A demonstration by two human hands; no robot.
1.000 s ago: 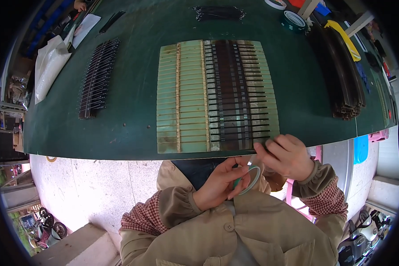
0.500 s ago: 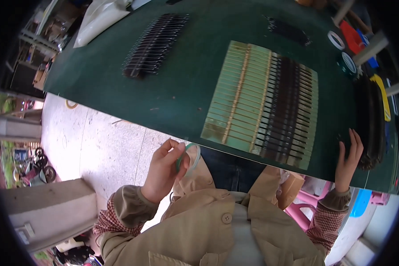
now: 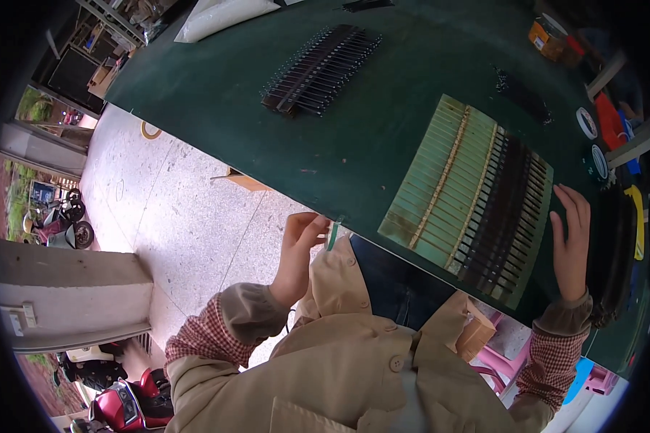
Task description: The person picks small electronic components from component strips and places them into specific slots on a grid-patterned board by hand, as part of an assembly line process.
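Note:
At the table's near edge, my left hand (image 3: 303,234) is closed, its fingertips pinching a thin piece of green tape (image 3: 333,236); whether this is a narrow roll or a loose strip I cannot tell. Resting by the right side of a slotted green board (image 3: 422,195), my right hand (image 3: 572,224) has its fingers stretched out and holds nothing. Dark brown strips (image 3: 505,195) lie side by side across the board's slots, with a tan ridged line running along its left part.
The green tabletop (image 3: 217,101) carries a bundle of dark rods (image 3: 318,68), a dark bunch (image 3: 523,97), a white bag (image 3: 224,16), tape rolls (image 3: 587,123) and a long black bundle (image 3: 614,252) at the right. A cardboard box (image 3: 475,330) stands below the table.
My view has swung, so the board appears farther right. My left hand has brought the green tape up to the table edge. My right hand has slid along beside the board.

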